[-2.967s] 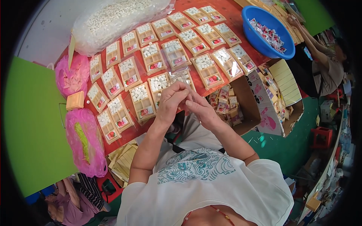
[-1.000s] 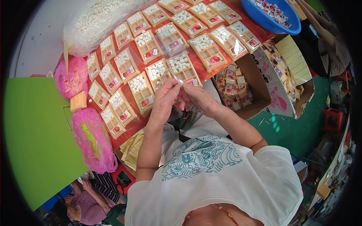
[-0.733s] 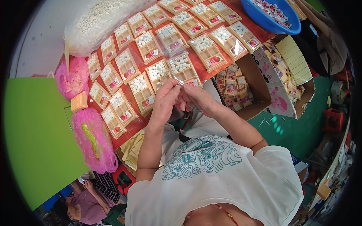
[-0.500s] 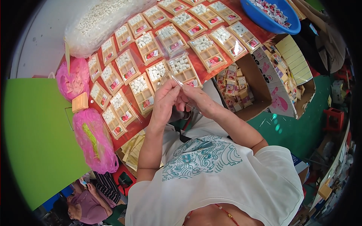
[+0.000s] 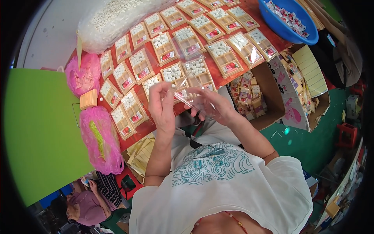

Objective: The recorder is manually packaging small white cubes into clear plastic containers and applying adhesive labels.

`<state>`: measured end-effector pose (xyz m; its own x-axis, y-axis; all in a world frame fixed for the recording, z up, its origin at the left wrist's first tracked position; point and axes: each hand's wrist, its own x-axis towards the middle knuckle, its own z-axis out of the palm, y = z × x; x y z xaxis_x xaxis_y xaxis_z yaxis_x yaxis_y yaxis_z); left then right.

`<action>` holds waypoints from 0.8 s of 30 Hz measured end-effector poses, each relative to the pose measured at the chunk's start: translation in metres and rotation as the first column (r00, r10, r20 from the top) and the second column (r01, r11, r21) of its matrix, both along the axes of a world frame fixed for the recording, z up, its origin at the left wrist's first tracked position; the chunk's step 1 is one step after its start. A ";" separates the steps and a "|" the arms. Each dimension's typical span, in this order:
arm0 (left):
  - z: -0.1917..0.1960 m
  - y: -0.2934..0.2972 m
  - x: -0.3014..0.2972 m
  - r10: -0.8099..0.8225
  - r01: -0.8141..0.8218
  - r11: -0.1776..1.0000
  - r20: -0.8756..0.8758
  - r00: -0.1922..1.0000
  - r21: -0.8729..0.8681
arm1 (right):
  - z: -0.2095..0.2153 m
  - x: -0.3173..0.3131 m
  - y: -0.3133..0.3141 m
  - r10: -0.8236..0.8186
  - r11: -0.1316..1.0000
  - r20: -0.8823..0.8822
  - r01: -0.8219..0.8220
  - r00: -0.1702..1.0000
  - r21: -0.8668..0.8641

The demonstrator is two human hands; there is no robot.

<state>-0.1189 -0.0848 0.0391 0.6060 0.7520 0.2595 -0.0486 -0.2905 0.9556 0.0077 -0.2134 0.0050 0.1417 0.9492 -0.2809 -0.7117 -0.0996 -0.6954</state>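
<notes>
Plastic sack (image 5: 87, 37), upper left: cut off by the top edge.
Left hand (image 5: 163, 111), centre: fingers bent; cannot tell whether they grip film.
Clear film (image 5: 187, 102), centre: between the hands, outline hard to make out.
Right hand (image 5: 220, 107), centre: loosely curled around the film.

A green floor (image 5: 306, 150) — red stool (image 5: 346, 128) on it — and a lime-green panel (image 5: 46, 128) leftward.
</notes>
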 end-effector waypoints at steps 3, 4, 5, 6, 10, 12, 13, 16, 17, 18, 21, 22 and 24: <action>0.005 0.013 0.009 -0.123 0.115 0.990 -0.103 0.987 -0.079 | 0.001 0.002 -0.002 0.074 0.996 -0.165 -0.065 0.984 0.060; 0.002 0.016 0.004 -0.117 0.109 0.991 -0.104 0.988 -0.077 | -0.001 0.001 -0.002 0.080 0.996 -0.166 -0.071 0.983 0.063; 0.000 0.018 -0.002 -0.234 0.197 0.938 -0.102 0.967 -0.286 | -0.004 0.001 -0.002 0.097 0.992 -0.155 -0.083 0.983 0.096; 0.000 0.018 -0.004 -0.349 0.273 0.832 -0.073 0.934 -0.483 | -0.006 0.000 -0.003 0.109 0.988 -0.145 -0.091 0.983 0.127; 0.000 0.018 -0.006 -0.368 0.300 0.760 -0.001 0.930 -0.576 | -0.008 -0.002 -0.006 0.092 0.992 -0.104 -0.082 0.990 0.097; -0.002 0.019 -0.007 -0.446 0.363 0.617 0.070 0.892 -0.699 | -0.006 0.003 -0.011 0.112 0.990 0.090 -0.119 0.990 0.080; -0.001 0.017 -0.007 -0.445 0.361 0.616 0.069 0.893 -0.700 | -0.007 0.006 -0.012 0.112 0.990 0.088 -0.119 0.990 0.079; 0.000 0.012 -0.009 -0.472 0.377 0.596 0.071 0.879 -0.709 | -0.008 0.014 -0.014 0.177 0.977 0.176 -0.195 0.968 0.090; -0.002 0.010 -0.010 -0.463 0.379 0.641 0.058 0.884 -0.668 | -0.006 0.015 -0.015 0.159 0.982 0.198 -0.176 0.967 0.072; -0.003 0.008 -0.010 -0.453 0.380 0.683 0.045 0.890 -0.623 | -0.005 0.015 -0.016 0.141 0.986 0.220 -0.157 0.965 0.054; -0.003 0.003 -0.010 -0.396 0.324 0.747 0.004 0.918 -0.581 | 0.003 0.018 -0.017 0.049 0.995 0.248 -0.070 0.968 0.075; -0.003 0.002 -0.009 -0.396 0.325 0.746 0.004 0.918 -0.581 | 0.004 0.022 -0.019 0.048 0.995 0.248 -0.069 0.968 0.074; -0.005 -0.001 -0.009 -0.373 0.293 0.780 -0.035 0.927 -0.553 | 0.007 0.029 -0.023 0.024 0.999 0.475 -0.042 0.880 0.028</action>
